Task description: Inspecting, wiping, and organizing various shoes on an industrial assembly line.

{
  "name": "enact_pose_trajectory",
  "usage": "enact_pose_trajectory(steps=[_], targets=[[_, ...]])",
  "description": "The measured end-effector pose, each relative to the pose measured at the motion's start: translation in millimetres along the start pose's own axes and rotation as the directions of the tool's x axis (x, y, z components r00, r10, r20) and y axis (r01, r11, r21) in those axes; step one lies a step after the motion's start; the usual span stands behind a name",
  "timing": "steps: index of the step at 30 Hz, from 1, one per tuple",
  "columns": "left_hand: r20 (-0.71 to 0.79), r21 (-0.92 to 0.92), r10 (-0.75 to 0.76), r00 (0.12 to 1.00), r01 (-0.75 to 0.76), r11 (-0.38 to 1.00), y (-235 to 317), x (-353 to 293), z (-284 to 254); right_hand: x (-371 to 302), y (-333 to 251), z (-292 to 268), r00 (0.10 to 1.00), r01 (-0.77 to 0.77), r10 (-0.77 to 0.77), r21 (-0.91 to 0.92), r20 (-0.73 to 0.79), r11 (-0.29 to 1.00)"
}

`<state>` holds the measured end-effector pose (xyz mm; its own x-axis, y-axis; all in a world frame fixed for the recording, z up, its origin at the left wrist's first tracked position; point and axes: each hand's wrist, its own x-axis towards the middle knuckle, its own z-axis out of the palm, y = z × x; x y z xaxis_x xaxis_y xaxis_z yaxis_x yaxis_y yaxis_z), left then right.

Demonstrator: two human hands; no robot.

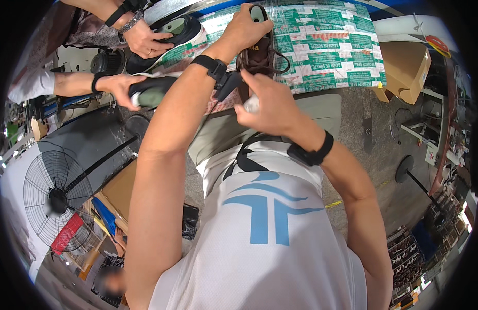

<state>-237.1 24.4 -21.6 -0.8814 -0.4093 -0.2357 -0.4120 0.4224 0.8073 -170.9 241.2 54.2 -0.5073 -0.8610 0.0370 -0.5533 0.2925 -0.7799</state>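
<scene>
A dark brown lace-up shoe (258,61) rests on the taped worktop, its heel end away from me. My left hand (244,30) is closed around the shoe's collar and heel, beside the pale green insole. Nearer me, my right hand (272,103) is at the toe end, index finger stretched toward the shoe. Between that hand's thumb and fingers is a small whitish wad (252,104); its material is unclear. The shoe's toe is partly hidden by my right hand and the black strap device on my left wrist.
Green-and-white tape (332,46) covers the worktop. At left, another person's hands (141,39) hold black shoes (174,36) with white soles. An open cardboard box (404,70) stands at right. A wire-cage fan (57,199) is at lower left, a black pole stand (405,168) at right.
</scene>
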Motion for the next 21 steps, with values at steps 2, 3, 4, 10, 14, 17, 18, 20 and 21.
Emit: enact_pose_trajectory(steps=[2,3,4,10,14,17,18,20,21], targets=[[-0.012,0.024,0.038,0.999,-0.037,0.999,-3.4,1.2,0.4,-32.5,-10.9,-7.4,0.994,0.042,-0.045,0.033,0.095,0.999],[-0.027,0.051,0.086,0.996,-0.085,0.995,-4.8,3.3,0.9,-48.2,-12.6,-14.8,0.994,-0.007,-0.004,0.108,0.105,0.994],[-0.027,0.048,0.090,0.996,-0.088,0.995,-6.8,4.5,1.4,-59.4,-9.0,-22.2,0.998,0.010,-0.016,0.103,0.060,0.995],[0.006,-0.036,0.043,0.999,-0.042,0.998,-4.7,3.1,0.6,-51.6,23.3,-36.8,0.987,0.010,0.011,0.133,-0.159,0.991],[0.037,-0.010,0.073,0.997,-0.072,0.997,4.9,-3.6,-5.9,-18.0,35.8,-36.1,0.986,0.071,-0.083,-0.085,-0.142,0.994],[0.055,0.016,0.073,0.996,-0.074,0.997,9.0,-3.0,-8.4,-24.3,34.1,-44.6,0.995,0.079,-0.089,-0.177,-0.049,0.981],[0.064,0.001,0.056,0.996,-0.057,0.998,9.0,-2.0,-8.5,-30.1,32.2,-46.7,0.999,0.029,-0.024,-0.236,0.023,0.971],[0.059,0.015,0.044,0.997,-0.045,0.999,7.7,-0.5,-8.0,-42.7,24.0,-43.3,0.994,0.104,-0.108,-0.254,-0.005,0.962],[0.052,0.025,0.030,0.998,-0.031,0.999,6.5,-0.1,-7.5,-48.3,18.8,-39.2,0.992,0.121,-0.127,-0.273,-0.003,0.954]])
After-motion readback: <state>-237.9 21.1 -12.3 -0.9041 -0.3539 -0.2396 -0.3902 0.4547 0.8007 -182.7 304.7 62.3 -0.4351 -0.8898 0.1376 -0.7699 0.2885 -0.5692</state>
